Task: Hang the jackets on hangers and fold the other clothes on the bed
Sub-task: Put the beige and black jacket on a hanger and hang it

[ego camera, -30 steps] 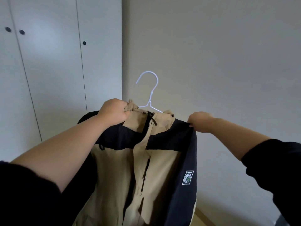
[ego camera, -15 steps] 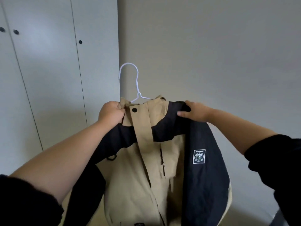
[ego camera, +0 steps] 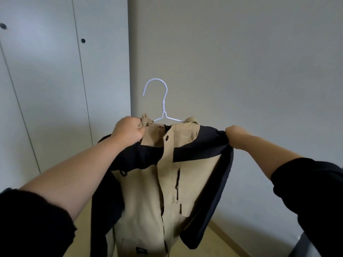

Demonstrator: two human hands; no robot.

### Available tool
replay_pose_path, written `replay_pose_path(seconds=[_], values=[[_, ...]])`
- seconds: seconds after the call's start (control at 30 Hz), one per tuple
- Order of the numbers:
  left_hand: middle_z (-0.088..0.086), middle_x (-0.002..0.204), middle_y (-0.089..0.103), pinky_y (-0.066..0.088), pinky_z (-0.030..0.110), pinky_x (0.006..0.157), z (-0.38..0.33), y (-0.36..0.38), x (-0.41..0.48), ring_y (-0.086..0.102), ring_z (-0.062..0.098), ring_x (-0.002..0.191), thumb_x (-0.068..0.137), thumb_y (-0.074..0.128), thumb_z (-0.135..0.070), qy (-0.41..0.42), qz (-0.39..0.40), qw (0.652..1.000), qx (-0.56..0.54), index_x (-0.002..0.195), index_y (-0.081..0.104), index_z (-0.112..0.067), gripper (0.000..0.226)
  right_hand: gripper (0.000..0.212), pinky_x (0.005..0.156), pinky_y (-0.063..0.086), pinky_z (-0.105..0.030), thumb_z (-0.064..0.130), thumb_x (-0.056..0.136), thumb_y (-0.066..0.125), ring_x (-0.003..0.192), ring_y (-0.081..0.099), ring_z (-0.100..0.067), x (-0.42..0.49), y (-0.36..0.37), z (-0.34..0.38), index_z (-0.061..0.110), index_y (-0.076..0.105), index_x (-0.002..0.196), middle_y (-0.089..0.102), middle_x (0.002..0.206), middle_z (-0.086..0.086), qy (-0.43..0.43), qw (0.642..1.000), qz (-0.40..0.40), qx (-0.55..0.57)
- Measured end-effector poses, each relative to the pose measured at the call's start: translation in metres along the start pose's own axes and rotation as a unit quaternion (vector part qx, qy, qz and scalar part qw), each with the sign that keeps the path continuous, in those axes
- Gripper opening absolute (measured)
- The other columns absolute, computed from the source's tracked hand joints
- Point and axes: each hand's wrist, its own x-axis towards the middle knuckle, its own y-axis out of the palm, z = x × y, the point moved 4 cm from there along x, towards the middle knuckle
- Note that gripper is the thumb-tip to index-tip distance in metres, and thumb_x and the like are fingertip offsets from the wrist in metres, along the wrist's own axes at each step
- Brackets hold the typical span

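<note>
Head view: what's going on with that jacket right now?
A person holds a tan and black jacket up in the air on a white wire hanger. The left hand grips the collar, the right hand grips the black shoulder. The hanger's hook is free, not on any rail; wardrobe doors stand to the left.

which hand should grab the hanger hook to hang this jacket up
Left, probably. The left hand grips the collar of the jacket beside the neck of the white hanger, so it needs only a short reach up to the hook. The right hand holds the far shoulder, farther away.
</note>
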Motion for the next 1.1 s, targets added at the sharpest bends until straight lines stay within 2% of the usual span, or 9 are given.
replay_pose_path(seconds=[0.27,0.43,0.53,0.63,0.73,0.8,0.87,1.0,1.1], values=[[0.007,0.073,0.059,0.043,0.032,0.064,-0.003,0.003,-0.003,0.057,0.029,0.076,0.086,0.05,-0.015,-0.009,0.069,0.994,0.09,0.068,0.055,-0.013,0.019,0.028,0.063,0.038,-0.028,-0.007,0.07,0.044,0.08,0.055,-0.031,0.002,-0.025,0.02,0.018,0.057,0.073,0.062,0.082,-0.01,-0.046,0.943,-0.201,0.261],[0.005,0.066,0.057,0.04,0.03,0.058,-0.007,0.015,-0.005,0.056,0.027,0.07,0.086,0.05,-0.018,-0.105,0.031,0.994,-0.022,0.061,0.054,-0.011,0.026,0.025,0.072,0.042,-0.031,0.015,0.082,0.054,0.1,0.057,-0.032,0.009,-0.013,0.035,0.01,0.057,0.106,0.059,0.111,-0.012,-0.069,0.982,-0.047,0.171],[0.008,0.066,0.059,0.042,0.032,0.059,-0.005,0.023,-0.003,0.057,0.03,0.069,0.086,0.052,-0.021,-0.142,0.012,0.987,-0.074,0.061,0.053,-0.007,0.028,0.048,0.087,0.044,-0.036,0.037,0.089,0.058,0.113,0.051,-0.033,0.008,-0.001,0.034,0.008,0.047,0.125,0.054,0.123,-0.014,-0.053,0.982,-0.016,0.178],[0.006,0.062,0.053,0.037,0.03,0.058,-0.011,0.027,-0.002,0.053,0.03,0.067,0.088,0.053,-0.023,-0.148,0.011,0.985,-0.09,0.056,0.047,-0.011,0.035,0.044,0.096,0.038,-0.038,0.037,0.098,0.043,0.121,0.044,-0.032,-0.002,-0.009,0.043,0.009,0.045,0.132,0.048,0.131,-0.013,-0.045,0.982,-0.111,0.147],[0.004,0.062,0.053,0.039,0.029,0.059,-0.016,0.031,0.0,0.055,0.03,0.07,0.088,0.054,-0.023,-0.153,0.004,0.982,-0.108,0.056,0.048,-0.014,0.034,0.029,0.079,0.041,-0.036,0.027,0.099,0.038,0.101,0.052,-0.032,-0.025,-0.036,0.06,0.006,0.056,0.105,0.056,0.105,-0.011,-0.013,0.921,-0.278,0.273],[0.004,0.063,0.055,0.04,0.028,0.059,-0.02,0.033,0.002,0.056,0.028,0.068,0.087,0.055,-0.022,-0.152,0.002,0.982,-0.115,0.057,0.051,-0.014,0.032,0.049,0.062,0.042,-0.032,0.043,0.099,0.033,0.074,0.058,-0.032,-0.031,-0.05,0.074,0.006,0.055,0.078,0.059,0.075,-0.009,0.037,0.86,-0.179,0.477],[0.003,0.058,0.05,0.034,0.027,0.054,-0.026,0.034,0.004,0.051,0.024,0.061,0.086,0.057,-0.02,-0.148,0.001,0.981,-0.123,0.053,0.046,-0.013,0.035,0.062,0.051,0.047,-0.028,0.057,0.094,0.035,0.056,0.061,-0.029,-0.033,-0.055,0.089,0.003,0.06,0.077,0.064,0.064,-0.013,0.073,0.815,-0.017,0.574],[0.001,0.054,0.029,0.021,0.027,0.054,-0.026,0.036,0.006,0.032,0.02,0.055,0.078,0.059,-0.01,-0.173,0.006,0.97,-0.171,0.051,0.027,-0.016,0.042,0.027,0.049,0.051,-0.025,0.027,0.087,0.056,0.049,0.059,-0.018,-0.033,-0.053,0.089,0.003,0.061,0.075,0.063,0.06,-0.009,0.075,0.795,0.063,0.599],[0.0,0.055,0.027,0.018,0.026,0.054,-0.017,0.034,0.006,0.031,0.019,0.056,0.07,0.062,-0.004,-0.203,-0.014,0.959,-0.195,0.053,0.025,-0.017,0.042,0.022,0.045,0.049,-0.022,0.014,0.088,0.055,0.042,0.056,-0.015,-0.039,-0.038,0.095,0.003,0.058,0.07,0.061,0.058,-0.009,0.002,0.838,0.12,0.533]])
